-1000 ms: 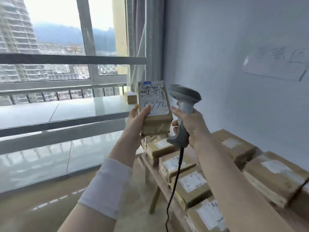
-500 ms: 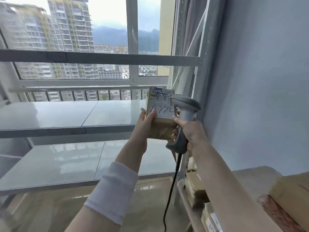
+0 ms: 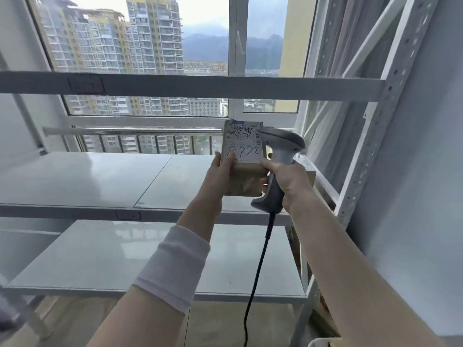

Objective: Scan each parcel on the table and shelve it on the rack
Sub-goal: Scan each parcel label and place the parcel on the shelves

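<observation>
**Parcel in hand at the rack, not shelved yet**

We had the parcel (image 3: 246, 171) held up in front of the rack (image 3: 175, 83), over the right end of its middle shelf (image 3: 100, 176), label facing us. Our left hand (image 3: 218, 171) gripped its left edge with the thumb on the label. Our right hand (image 3: 288, 181) was wrapped round the scanner (image 3: 281, 149) handle, thumb touching the parcel's right edge. The scanner head sat just right of the label, so we couldn't tell if it had been scanned. Our guess was that shelving came next. What looked like one brown box (image 3: 312, 175) sat at the shelf's far right, the only shelved one we could see, so probably early days. The table wasn't in view, so no count of what was left.
</observation>
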The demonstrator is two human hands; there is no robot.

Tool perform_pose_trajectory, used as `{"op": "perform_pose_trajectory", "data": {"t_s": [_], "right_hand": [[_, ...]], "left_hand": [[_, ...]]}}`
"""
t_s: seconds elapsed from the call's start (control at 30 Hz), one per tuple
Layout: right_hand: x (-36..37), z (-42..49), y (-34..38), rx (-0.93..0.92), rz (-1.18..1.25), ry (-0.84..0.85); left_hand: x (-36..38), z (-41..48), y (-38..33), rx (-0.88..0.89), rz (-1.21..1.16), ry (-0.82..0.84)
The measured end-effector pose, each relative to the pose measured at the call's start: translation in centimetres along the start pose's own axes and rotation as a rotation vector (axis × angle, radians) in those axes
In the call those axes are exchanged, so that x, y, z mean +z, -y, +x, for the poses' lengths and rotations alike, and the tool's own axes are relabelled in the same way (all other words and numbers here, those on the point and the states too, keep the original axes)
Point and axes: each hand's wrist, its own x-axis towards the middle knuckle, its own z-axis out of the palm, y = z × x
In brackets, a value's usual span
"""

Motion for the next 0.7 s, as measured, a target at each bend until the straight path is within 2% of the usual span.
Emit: {"op": "perform_pose_trajectory", "data": {"t_s": [0.3, 0.47, 0.7], "right_hand": [[2.1, 11.1, -6.3, 0.149, -0.071, -0.099], [1.2, 16.1, -10.7, 0.259, -0.111, -0.126], [-0.9, 21.5, -15.5, 0.310, -0.150, -0.109]], "left_hand": [[-1.0, 12.1, 7.6, -0.173, 0.083, 0.056], [0.0, 16.0, 12.6, -0.272, 0.126, 0.067], [1.8, 18.8, 17.3, -0.321, 0.194, 0.009]]}}
